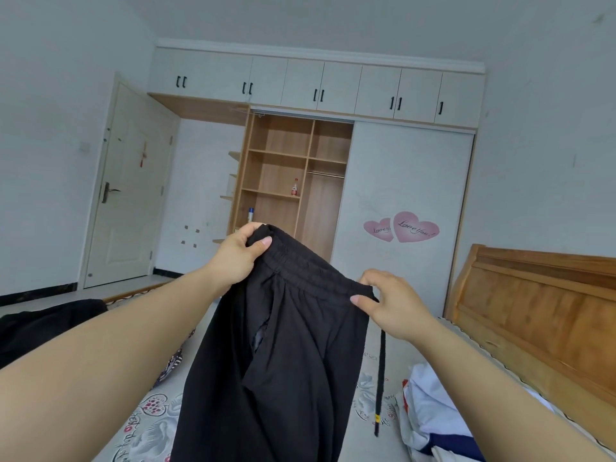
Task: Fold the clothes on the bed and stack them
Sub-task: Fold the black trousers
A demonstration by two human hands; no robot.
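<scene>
black trousers [283, 361], held up by waistband, hanging

trousers [283, 345] above bed [150, 425] | dark garment [43, 328] left | pale clothes [430, 408] right | wardrobe [300, 181] behind

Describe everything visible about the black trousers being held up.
The black trousers with a gathered elastic waistband look like soft matte fabric. They hang lengthwise above the patterned bed sheet, waistband uppermost and sloping down to the right. The left hand pinches one waistband end, the right hand the other. A black drawstring dangles at the right. A pocket slit gapes mid-front.
</scene>
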